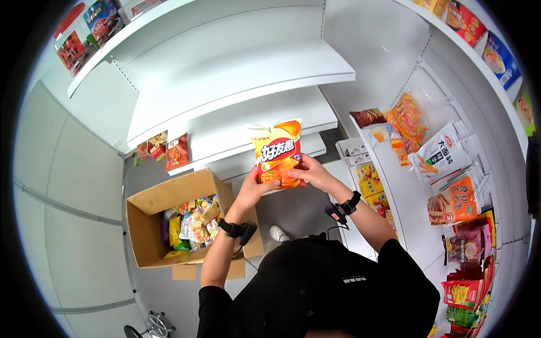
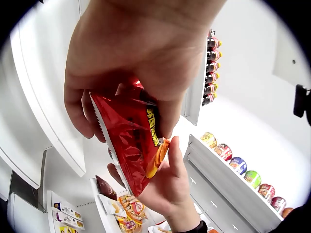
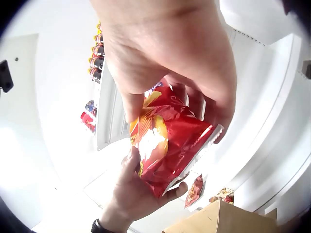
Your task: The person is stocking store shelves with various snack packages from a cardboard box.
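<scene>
Both hands hold up one bag of potato chips (image 1: 278, 152), orange-red with yellow and Chinese lettering, in front of the shelves. My left hand (image 1: 252, 190) grips its lower left corner, thumb across the front. At the lower right side, my right hand (image 1: 316, 173) grips it with the thumb on the front. In the left wrist view the red lower end of the bag (image 2: 129, 138) shows between the two hands. The right wrist view shows the bag (image 3: 167, 141) with fingers behind it and the thumb on its printed face.
White shelves (image 1: 242, 73) stand ahead. A cardboard box (image 1: 169, 194) full of snack packets sits on the floor at left. Hanging and lying snack bags, among them a white packet (image 1: 442, 155), fill the right shelf. A red snack bag (image 1: 177, 153) rests on the low shelf at left.
</scene>
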Demonstrator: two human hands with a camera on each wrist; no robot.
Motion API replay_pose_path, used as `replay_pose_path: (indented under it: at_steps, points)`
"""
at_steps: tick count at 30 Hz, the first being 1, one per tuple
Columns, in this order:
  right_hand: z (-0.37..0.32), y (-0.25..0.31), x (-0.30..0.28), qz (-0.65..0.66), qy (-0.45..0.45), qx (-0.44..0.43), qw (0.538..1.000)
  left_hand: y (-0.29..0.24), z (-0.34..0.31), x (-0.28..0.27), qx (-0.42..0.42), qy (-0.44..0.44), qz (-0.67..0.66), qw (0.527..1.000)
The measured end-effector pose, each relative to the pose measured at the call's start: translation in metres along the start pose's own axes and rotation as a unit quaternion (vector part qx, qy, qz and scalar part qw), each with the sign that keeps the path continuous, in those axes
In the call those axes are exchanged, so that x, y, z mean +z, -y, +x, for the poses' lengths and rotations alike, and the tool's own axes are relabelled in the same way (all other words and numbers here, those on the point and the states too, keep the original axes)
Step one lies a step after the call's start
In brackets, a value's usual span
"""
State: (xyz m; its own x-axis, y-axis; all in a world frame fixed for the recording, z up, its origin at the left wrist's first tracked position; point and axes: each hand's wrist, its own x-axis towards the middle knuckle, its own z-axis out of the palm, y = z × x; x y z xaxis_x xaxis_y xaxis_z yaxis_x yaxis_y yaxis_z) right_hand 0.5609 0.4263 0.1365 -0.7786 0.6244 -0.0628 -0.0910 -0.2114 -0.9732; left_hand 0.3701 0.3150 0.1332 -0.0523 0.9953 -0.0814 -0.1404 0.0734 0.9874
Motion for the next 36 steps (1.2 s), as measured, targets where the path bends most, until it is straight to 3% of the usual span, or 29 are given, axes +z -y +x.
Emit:
replay_pose_path:
  at_steps: [8,17,20,24,30,36]
  points:
    - [0.061,0.056,-0.009,-0.104,-0.071,-0.059,0.990,-0.031,0.051,-0.037,0.065,0.030,-0.016,0.997]
    - [0.091,0.098,-0.002,-0.134,-0.077,-0.037,0.987,-0.056,0.083,-0.072,0.085,0.079,-0.022,0.993]
    - [0.104,0.111,-0.005,-0.101,-0.080,-0.061,0.990,-0.062,0.089,-0.084,0.126,0.053,0.053,0.989]
    - [0.117,0.143,-0.010,-0.114,-0.123,-0.092,0.982,-0.062,0.092,-0.099,0.143,0.028,0.045,0.988]
    - [0.145,0.204,-0.051,-0.083,-0.177,-0.137,0.971,-0.064,0.093,-0.115,0.128,-0.006,0.039,0.991]
    - [0.202,0.240,-0.129,-0.039,-0.255,-0.108,0.960,-0.074,0.098,-0.114,0.127,-0.015,0.031,0.991]
